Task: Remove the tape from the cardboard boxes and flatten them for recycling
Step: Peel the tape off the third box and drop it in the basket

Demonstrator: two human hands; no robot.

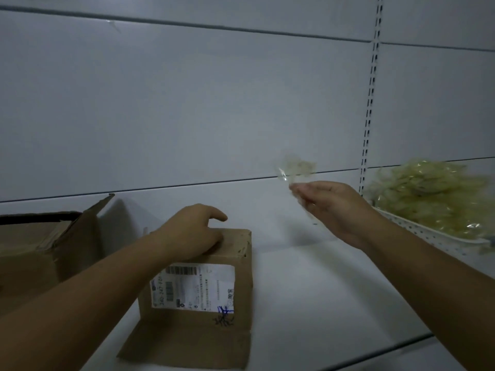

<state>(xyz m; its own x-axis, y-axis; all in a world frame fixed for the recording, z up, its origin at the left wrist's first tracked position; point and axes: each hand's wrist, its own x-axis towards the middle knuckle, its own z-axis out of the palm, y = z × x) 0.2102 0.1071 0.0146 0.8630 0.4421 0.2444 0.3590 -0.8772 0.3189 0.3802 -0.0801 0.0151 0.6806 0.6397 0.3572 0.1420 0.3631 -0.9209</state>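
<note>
A small cardboard box [241, 285] with a white shipping label [192, 286] stands on the white shelf [321, 303], one flap folded out toward me. My left hand [192, 231] rests on its top, fingers curled over the far edge. To the right, raised above the shelf, my right hand [329, 204] pinches a crumpled strip of clear tape [296, 170] that sticks up from its fingertips. The tape is blurred.
A bigger open cardboard box [40, 253] sits at the left with a flap raised. A white perforated tray [428, 234] at the right holds a heap of yellowish used tape [428, 194]. The grey back panel [214, 103] rises behind, with a slotted upright.
</note>
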